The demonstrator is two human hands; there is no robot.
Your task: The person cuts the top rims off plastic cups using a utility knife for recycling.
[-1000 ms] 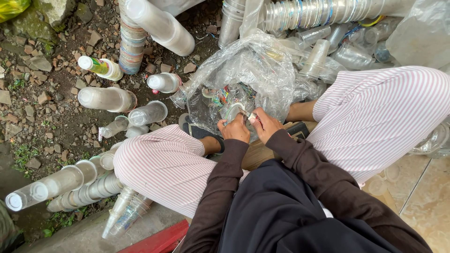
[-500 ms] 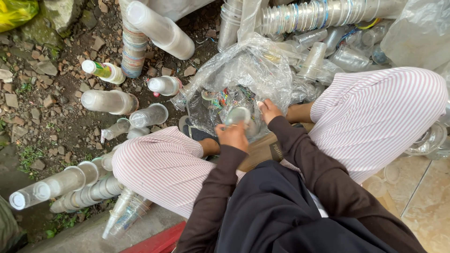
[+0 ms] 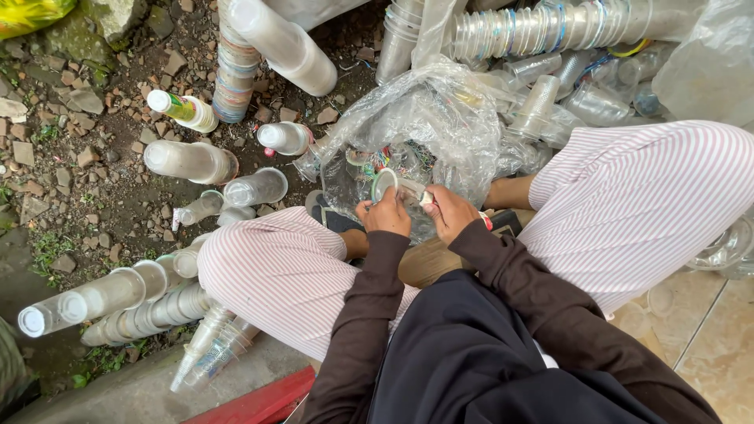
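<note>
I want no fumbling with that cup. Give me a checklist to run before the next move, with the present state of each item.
1. Left hand grips the clear plastic cup: ok.
2. Right hand at the cup's other end: ok.
3. What the right fingers pinch: cannot tell.
4. Clear plastic bag lies open right behind the cup: ok.
5. Stacked cups beside the left knee lie apart from the hands: ok.

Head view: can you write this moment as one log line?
left hand: holds clear cup | right hand: at the cup's rim | behind: plastic bag | ground: cup stacks
</note>
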